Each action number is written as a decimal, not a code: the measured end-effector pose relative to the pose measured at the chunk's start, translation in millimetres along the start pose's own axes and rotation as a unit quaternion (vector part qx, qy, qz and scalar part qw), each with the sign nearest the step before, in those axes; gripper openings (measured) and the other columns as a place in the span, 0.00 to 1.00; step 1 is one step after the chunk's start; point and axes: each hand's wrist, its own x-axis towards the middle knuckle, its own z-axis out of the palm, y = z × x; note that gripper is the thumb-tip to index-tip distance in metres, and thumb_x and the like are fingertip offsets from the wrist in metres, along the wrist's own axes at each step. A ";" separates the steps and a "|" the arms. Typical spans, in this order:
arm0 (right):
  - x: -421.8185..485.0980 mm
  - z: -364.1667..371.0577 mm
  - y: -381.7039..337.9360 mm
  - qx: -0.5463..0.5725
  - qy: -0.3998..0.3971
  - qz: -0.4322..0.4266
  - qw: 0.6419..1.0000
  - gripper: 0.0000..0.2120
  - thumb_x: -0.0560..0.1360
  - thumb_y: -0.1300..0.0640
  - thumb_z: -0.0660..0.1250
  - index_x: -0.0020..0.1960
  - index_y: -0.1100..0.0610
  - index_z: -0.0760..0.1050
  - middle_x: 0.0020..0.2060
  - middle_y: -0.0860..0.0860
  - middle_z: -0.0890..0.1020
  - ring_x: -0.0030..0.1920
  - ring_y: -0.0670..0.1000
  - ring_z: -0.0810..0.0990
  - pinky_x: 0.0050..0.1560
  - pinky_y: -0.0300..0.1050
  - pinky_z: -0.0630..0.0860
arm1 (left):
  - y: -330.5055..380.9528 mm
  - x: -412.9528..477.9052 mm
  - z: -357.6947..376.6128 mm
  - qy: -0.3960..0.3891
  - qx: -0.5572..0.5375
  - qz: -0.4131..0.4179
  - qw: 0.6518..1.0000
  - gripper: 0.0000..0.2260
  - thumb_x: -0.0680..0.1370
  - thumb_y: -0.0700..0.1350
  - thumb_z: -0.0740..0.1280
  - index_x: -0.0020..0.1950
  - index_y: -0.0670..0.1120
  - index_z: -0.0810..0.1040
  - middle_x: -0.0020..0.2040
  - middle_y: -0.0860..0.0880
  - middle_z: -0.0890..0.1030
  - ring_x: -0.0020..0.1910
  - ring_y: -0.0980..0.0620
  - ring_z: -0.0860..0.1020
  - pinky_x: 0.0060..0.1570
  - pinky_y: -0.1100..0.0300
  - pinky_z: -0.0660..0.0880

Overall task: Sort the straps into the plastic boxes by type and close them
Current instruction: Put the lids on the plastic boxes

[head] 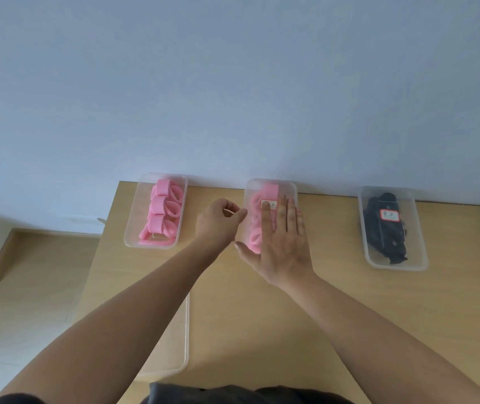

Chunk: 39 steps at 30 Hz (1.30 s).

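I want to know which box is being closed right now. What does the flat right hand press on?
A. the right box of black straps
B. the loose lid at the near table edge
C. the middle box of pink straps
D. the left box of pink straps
C: the right hand lies flat with straight fingers on top of the middle box, and pink straps show through it.

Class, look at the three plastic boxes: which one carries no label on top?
The left box, holding looped pink straps. The middle box, under the right hand, and the right box each show a red-framed label.
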 end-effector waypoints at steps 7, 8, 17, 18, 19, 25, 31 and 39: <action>-2.5 -13.3 -4.2 0.011 -0.001 -0.005 1.000 0.47 0.74 0.26 0.51 0.81 0.55 0.49 0.79 0.64 0.49 0.79 0.63 0.46 0.77 0.62 0.46 | -36.8 -29.5 -48.4 0.086 0.151 0.191 0.966 0.03 0.79 0.46 0.73 0.51 0.48 0.82 0.44 0.54 0.83 0.41 0.55 0.79 0.40 0.62 0.72; -6.3 -18.1 -7.8 0.015 0.038 -0.016 0.999 0.43 0.75 0.29 0.57 0.79 0.57 0.56 0.78 0.64 0.56 0.79 0.65 0.52 0.76 0.64 0.51 | -45.3 -30.7 -59.1 0.110 0.170 0.214 0.956 0.04 0.79 0.44 0.74 0.51 0.45 0.83 0.46 0.51 0.84 0.44 0.51 0.79 0.43 0.59 0.73; -86.4 22.5 -133.7 0.142 0.168 -0.097 0.971 0.13 0.73 0.54 0.72 0.53 0.61 0.81 0.52 0.61 0.80 0.52 0.64 0.79 0.54 0.55 0.78 | -123.0 -7.1 -156.7 0.150 0.109 0.083 0.979 0.17 0.79 0.48 0.72 0.67 0.48 0.78 0.63 0.48 0.79 0.58 0.46 0.78 0.57 0.52 0.73; -95.6 29.4 -152.8 0.141 0.141 -0.098 0.975 0.14 0.72 0.53 0.73 0.53 0.60 0.81 0.52 0.61 0.79 0.52 0.63 0.79 0.53 0.55 0.78 | -125.3 -3.7 -164.6 0.120 0.061 0.039 0.990 0.18 0.78 0.51 0.71 0.67 0.50 0.77 0.62 0.50 0.79 0.57 0.48 0.79 0.57 0.52 0.75; -103.0 37.0 -171.8 0.129 0.098 -0.086 0.983 0.18 0.73 0.49 0.72 0.56 0.59 0.80 0.56 0.61 0.78 0.56 0.64 0.78 0.55 0.57 0.78 | -127.7 -1.3 -171.2 0.084 0.018 0.009 0.996 0.20 0.77 0.54 0.70 0.68 0.51 0.76 0.60 0.52 0.79 0.56 0.48 0.80 0.57 0.50 0.78; -119.4 74.4 -247.1 0.027 -0.148 0.024 0.988 0.45 0.74 0.30 0.57 0.81 0.52 0.45 0.79 0.59 0.38 0.77 0.65 0.34 0.76 0.65 0.40 | -135.0 12.3 -184.4 -0.057 -0.099 -0.011 0.993 0.17 0.79 0.52 0.70 0.64 0.47 0.76 0.54 0.49 0.80 0.45 0.49 0.81 0.58 0.41 0.82; -119.1 46.9 -274.2 0.069 -0.077 0.037 0.994 0.40 0.68 0.40 0.65 0.76 0.51 0.58 0.79 0.58 0.54 0.78 0.63 0.52 0.72 0.63 0.57 | -136.3 29.9 -196.2 -0.074 -0.131 -0.020 0.988 0.17 0.80 0.47 0.69 0.68 0.45 0.76 0.57 0.47 0.80 0.46 0.49 0.81 0.56 0.46 0.83; -29.7 -2.5 -255.2 0.061 0.067 0.036 0.995 0.38 0.66 0.36 0.62 0.72 0.51 0.65 0.75 0.58 0.63 0.74 0.64 0.59 0.66 0.63 0.64 | -114.4 58.3 -211.5 -0.091 -0.217 -0.047 0.971 0.18 0.80 0.37 0.65 0.70 0.45 0.76 0.60 0.43 0.83 0.54 0.43 0.83 0.52 0.52 0.83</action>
